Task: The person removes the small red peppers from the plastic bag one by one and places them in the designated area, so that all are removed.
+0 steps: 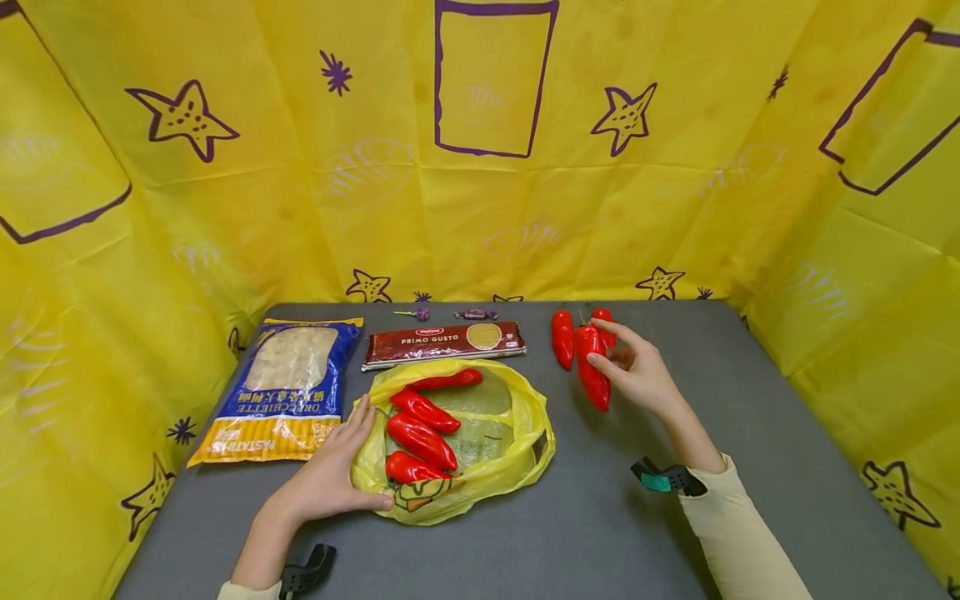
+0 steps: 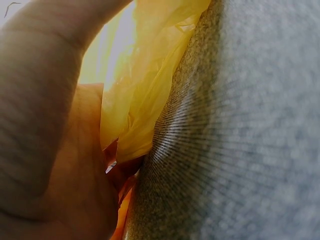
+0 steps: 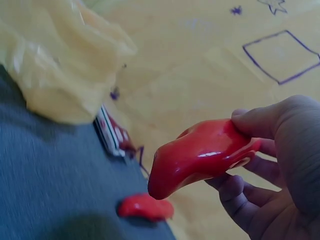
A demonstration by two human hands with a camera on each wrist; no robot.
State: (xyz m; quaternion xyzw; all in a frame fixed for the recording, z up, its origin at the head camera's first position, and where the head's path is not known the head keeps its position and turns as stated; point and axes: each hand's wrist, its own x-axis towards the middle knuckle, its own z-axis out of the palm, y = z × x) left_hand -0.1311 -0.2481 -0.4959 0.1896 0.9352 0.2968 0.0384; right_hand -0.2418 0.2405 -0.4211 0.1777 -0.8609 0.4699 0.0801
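Your right grip [image 1: 641,373] pinched red pepper [image 1: 592,379] by stem end, left grip [image 1: 322,477] lay loose-fingered against yellow bag [image 1: 517,473]. Imo you wanted it wide-mouthed, lowering gentle.

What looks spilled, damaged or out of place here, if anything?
Nothing clearly stands out. The four red peppers inside the yellow bag look intact, the blue package and the dark red package lie flat, and no spill shows.
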